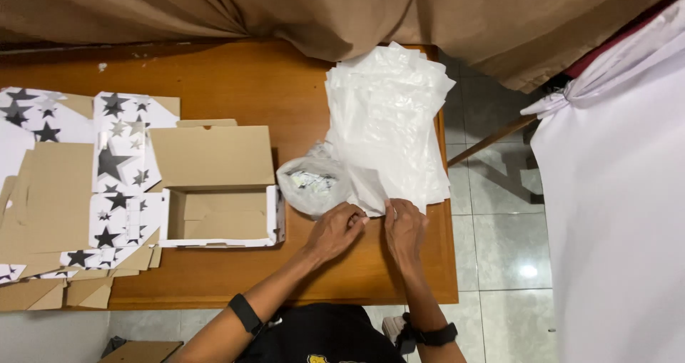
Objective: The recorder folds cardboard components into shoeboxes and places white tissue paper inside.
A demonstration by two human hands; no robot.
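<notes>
Seen from above, the left hand (335,229) and right hand (404,227) each pinch the near corner of a thin, crinkled white plastic bag (367,185) atop a stack of bags (389,113) running lengthwise away across the wooden surface (235,85), beside an open cardboard box (217,217).

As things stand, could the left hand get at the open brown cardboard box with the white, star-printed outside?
Probably yes. The left hand rests at the white plastic sheets, just right of the open cardboard box, and only bare wooden table shows between them.
</notes>
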